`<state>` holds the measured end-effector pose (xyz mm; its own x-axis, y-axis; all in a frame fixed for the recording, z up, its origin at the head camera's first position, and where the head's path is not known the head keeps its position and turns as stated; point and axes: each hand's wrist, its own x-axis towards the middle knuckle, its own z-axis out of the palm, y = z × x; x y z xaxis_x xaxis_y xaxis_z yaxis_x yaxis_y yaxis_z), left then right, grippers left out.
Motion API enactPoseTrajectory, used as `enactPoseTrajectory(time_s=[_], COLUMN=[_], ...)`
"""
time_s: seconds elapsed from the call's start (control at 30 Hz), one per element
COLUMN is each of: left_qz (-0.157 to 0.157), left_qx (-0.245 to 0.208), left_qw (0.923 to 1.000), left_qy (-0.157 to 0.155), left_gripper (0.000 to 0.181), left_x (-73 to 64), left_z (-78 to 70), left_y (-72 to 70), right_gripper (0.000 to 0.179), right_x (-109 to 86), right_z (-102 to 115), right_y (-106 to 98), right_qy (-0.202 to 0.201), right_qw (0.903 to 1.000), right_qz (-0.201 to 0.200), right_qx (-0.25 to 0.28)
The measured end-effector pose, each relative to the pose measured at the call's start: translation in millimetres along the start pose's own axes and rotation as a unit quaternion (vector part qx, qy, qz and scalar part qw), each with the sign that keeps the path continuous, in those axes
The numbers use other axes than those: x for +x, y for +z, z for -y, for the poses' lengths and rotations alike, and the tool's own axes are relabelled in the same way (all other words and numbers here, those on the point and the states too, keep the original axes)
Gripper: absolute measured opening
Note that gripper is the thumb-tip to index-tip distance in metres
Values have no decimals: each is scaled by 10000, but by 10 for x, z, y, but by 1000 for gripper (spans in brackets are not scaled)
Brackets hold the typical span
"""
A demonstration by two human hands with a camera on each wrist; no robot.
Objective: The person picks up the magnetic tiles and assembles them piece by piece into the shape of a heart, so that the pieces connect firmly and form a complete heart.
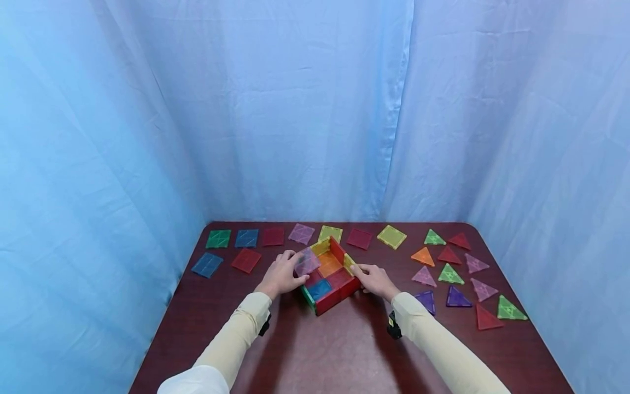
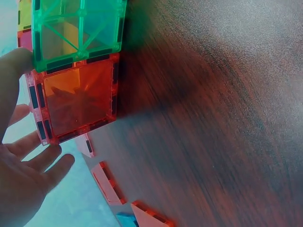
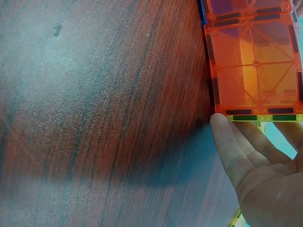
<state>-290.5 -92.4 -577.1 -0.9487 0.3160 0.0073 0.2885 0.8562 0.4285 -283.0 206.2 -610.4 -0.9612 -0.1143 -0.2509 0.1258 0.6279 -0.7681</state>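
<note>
An open box of translucent magnetic tiles (image 1: pixel 338 294) stands on the table, with red, yellow and green walls and an orange, red and blue floor. At its back left corner my left hand (image 1: pixel 281 275) holds a purple square tile (image 1: pixel 308 262) between thumb and fingers. The left wrist view shows the green wall tile (image 2: pixel 80 28) and a red wall tile (image 2: pixel 78 94) beside that hand (image 2: pixel 23 175). My right hand (image 1: pixel 376 280) grips the box's right side at a yellow tile (image 3: pixel 265 117). Some right fingertips are hidden behind it.
Loose square tiles, such as a red one (image 1: pixel 246 260) and a yellow one (image 1: pixel 392 236), lie along the back and left. Several triangular tiles (image 1: pixel 450 274) spread across the right side. Blue curtains (image 1: pixel 305 109) surround the dark wooden table (image 1: pixel 325 361).
</note>
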Motion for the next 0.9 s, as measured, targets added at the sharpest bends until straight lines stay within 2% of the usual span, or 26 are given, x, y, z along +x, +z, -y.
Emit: enactPoseTrajectory(time_s=[0.27,0.63,0.77,0.83,0.9], left_qz=[218,314,350,157,-116], left_qx=[-465,-474,-681,-631,-367], left_qw=[9986,9984,9971,9978,9983], left_qy=[-133,-24,-38,-161,-428], left_gripper=[68,68,66,63,59], left_x=[27,5,-19,-20,-14], left_z=[18,29,144,265,421], left_y=[-26,-43,-106,-154,-215], right_gripper=[51,51,48,47,48], right_x=[-12,-43,-61,-71,-71], right_z=[-27,-10,3,20,38], right_y=[21,51,61,59,48], right_qy=[-38,-162,-150,-151,-186], right_qw=[9999,9999,9999,9998,9997], right_qz=[12,-21,40,99,129], right_qx=[104,10,13,32,49])
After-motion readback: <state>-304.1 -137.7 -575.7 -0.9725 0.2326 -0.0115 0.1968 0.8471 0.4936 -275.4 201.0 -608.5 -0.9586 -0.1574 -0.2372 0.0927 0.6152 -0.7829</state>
